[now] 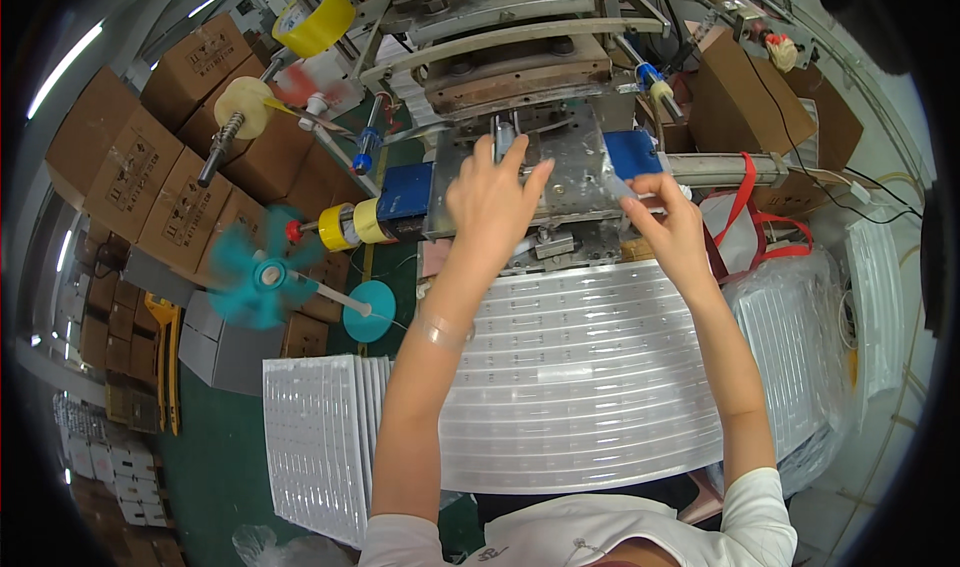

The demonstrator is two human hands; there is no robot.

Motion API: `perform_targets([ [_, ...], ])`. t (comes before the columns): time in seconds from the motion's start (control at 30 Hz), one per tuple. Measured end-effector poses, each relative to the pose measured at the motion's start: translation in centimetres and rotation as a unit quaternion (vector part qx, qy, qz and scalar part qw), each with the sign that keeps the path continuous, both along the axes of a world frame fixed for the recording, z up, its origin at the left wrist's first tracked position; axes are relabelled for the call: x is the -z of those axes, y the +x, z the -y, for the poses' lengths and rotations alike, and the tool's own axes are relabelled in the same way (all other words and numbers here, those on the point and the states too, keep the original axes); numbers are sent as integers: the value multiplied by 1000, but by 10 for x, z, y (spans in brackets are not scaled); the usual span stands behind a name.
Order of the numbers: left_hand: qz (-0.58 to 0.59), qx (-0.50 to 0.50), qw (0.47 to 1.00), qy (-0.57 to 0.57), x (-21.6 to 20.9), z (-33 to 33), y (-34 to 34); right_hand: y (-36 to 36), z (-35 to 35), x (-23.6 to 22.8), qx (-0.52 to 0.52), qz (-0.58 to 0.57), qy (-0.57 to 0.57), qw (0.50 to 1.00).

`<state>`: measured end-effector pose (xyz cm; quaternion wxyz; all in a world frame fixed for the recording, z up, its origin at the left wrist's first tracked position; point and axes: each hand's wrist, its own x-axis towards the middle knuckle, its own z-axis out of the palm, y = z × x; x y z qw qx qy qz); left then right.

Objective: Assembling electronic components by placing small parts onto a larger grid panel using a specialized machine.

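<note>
My left hand (488,205) reaches over the worn metal plate (570,172) of a press. Its fingers and thumb are spread, and the fingertips are at a small grey metal fitting (504,139) at the back of the plate. By the plate's right edge, my right hand (668,225) has thumb and forefinger drawn together on a small clear plastic piece (614,183). Below both hands lies a large white ribbed plastic sheet (580,377) with rows of small clear parts.
The press's upper block (520,72) hangs just beyond my hands. A turquoise fan (268,275) spins at left, below yellow tape rolls (315,22). Similar white sheets (315,437) stack at lower left; bagged ones (790,357) stand right. Cardboard boxes (130,172) pile up left.
</note>
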<state>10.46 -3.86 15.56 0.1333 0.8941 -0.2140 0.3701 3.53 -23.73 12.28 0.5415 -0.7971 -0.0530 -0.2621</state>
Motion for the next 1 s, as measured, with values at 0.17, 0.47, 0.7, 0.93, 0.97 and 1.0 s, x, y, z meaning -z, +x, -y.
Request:
perform_targets([
  [0.17,-71,2,993,95,-8,9,16,34,-29,-15,66,130,-128,981],
  [0.47,-257,132,941,-178,15,-56,-79,88,-49,-10,173,141,-336,915],
  [0.7,-331,144,926,-115,53,-55,-119,56,-32,-3,141,224,-232,936],
  [0.93,-298,228,916,146,111,-47,-150,-79,-24,63,-273,-79,-380,880],
  [0.97,-294,217,913,182,117,-47,-152,-89,-25,74,-271,-78,-382,880],
  [1.0,-289,205,910,217,123,-48,-153,-97,-27,84,-280,-41,-435,855],
])
